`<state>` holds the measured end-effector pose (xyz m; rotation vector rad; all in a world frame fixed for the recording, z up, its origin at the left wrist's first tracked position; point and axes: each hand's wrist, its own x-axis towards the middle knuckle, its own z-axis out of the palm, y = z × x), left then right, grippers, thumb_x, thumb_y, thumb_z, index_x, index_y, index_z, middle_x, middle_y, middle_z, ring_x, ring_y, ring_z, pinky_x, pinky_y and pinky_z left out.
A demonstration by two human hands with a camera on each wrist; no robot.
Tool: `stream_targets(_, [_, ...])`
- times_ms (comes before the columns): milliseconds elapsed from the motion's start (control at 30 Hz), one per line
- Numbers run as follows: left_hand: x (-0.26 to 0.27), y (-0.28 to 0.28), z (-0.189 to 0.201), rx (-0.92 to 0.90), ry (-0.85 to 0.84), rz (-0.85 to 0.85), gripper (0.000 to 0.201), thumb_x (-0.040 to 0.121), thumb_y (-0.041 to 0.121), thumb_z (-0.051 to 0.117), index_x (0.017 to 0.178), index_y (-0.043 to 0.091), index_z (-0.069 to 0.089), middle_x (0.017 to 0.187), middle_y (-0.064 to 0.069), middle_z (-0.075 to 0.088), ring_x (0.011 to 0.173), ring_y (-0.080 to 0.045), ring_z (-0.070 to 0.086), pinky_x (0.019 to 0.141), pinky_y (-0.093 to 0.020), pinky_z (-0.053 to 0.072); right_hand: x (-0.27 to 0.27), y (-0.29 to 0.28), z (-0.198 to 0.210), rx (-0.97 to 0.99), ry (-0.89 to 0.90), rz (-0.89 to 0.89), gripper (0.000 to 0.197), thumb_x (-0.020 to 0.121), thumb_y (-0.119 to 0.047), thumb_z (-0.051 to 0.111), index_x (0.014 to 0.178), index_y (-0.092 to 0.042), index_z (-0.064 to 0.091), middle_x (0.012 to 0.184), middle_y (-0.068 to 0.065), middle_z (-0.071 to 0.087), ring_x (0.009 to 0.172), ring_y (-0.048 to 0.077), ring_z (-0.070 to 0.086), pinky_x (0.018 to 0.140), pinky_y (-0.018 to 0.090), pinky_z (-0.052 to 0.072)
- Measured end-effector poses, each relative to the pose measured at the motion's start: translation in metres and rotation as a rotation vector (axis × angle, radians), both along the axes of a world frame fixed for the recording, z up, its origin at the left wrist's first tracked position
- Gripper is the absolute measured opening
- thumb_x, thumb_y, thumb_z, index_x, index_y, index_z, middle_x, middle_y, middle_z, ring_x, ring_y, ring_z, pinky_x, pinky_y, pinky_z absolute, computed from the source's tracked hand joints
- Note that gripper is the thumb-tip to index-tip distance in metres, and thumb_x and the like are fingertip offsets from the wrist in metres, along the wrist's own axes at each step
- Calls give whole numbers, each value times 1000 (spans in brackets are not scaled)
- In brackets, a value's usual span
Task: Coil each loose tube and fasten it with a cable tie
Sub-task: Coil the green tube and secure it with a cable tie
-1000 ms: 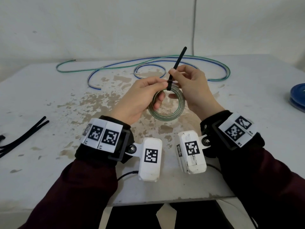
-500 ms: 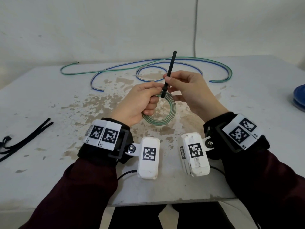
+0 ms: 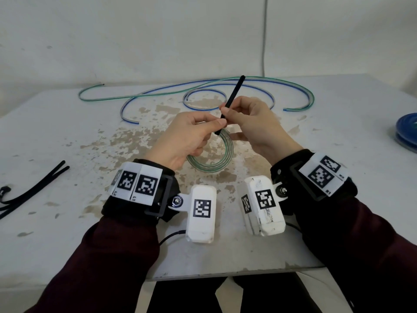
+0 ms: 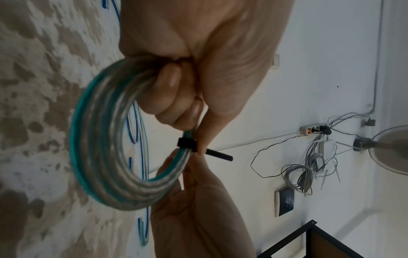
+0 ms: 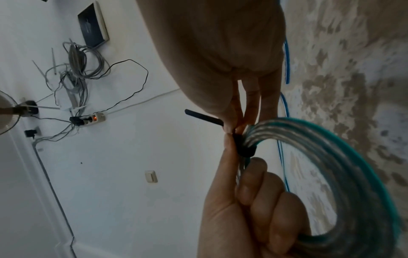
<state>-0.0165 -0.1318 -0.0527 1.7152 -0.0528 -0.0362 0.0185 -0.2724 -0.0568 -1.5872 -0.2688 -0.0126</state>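
A clear tube with a green stripe is wound into a coil (image 3: 216,164). My left hand (image 3: 212,126) grips this coil (image 4: 95,157) above the table, fingers curled through its top. A black cable tie (image 4: 186,144) is looped around the coil's strands beside my left thumb. Its long tail (image 3: 233,93) sticks up and leans right. My right hand (image 3: 229,112) pinches that tail between thumb and forefinger, just above the loop (image 5: 243,148). My right hand's other fingers lie straight behind the coil (image 5: 331,157).
Loose blue tubes (image 3: 135,102) and a green one (image 3: 112,92) sprawl across the back of the white, stained table (image 3: 79,136). Spare black cable ties (image 3: 33,188) lie at the left edge. A blue round object (image 3: 406,129) sits at the right edge.
Both hands and the coil drifted slightly left. The tie's tail swung upright, then leaned right again. Neither grip has changed.
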Motion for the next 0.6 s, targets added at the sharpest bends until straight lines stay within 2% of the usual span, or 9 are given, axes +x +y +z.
stream_targets(133, [-1, -1, -2, 0, 6, 11, 24, 91, 16, 63, 102, -5, 66, 41, 10, 27, 35, -6, 18, 36, -17, 15, 2, 0, -3, -9, 12, 4, 22, 92, -9, 62, 71, -13, 53, 72, -6, 60, 64, 7, 59, 46, 17, 47])
stream_targets(333, [1, 1, -3, -7, 46, -28, 29, 93, 18, 60, 106, -8, 63, 41, 10, 27, 35, -5, 18, 34, -16, 16, 6, -1, -8, -7, 16, 8, 14, 92, -10, 62, 79, -11, 56, 72, -5, 59, 67, 8, 58, 48, 16, 47])
stream_targets(400, [0, 2, -2, -5, 57, -34, 27, 93, 19, 60, 105, -5, 64, 43, 10, 27, 35, -5, 19, 33, -16, 16, 5, 1, -10, -14, 10, -2, 15, 91, -10, 62, 78, -12, 55, 73, -2, 57, 71, 11, 56, 48, 17, 47])
stream_targets(467, [0, 3, -1, -31, 71, -56, 20, 93, 19, 59, 96, 1, 66, 45, 8, 26, 35, -4, 19, 33, -16, 16, 3, 2, -9, -14, 1, -13, 17, 91, -11, 63, 76, -13, 55, 72, -2, 55, 71, 12, 55, 48, 17, 48])
stream_targets(533, [0, 1, 1, -129, 92, -94, 15, 95, 16, 56, 84, 9, 63, 49, 6, 25, 35, -4, 19, 33, -16, 17, 1, -2, -4, -15, 8, -15, 18, 92, -15, 63, 75, -15, 56, 70, -4, 55, 65, 7, 57, 49, 19, 49])
stream_targets(600, [-1, -7, 3, -253, 106, -133, 13, 97, 12, 50, 88, 11, 59, 50, 4, 29, 35, -4, 21, 34, -16, 21, -2, -14, 5, 10, 62, 25, 14, 93, -20, 61, 80, -17, 58, 71, -4, 56, 59, 4, 58, 53, 24, 53])
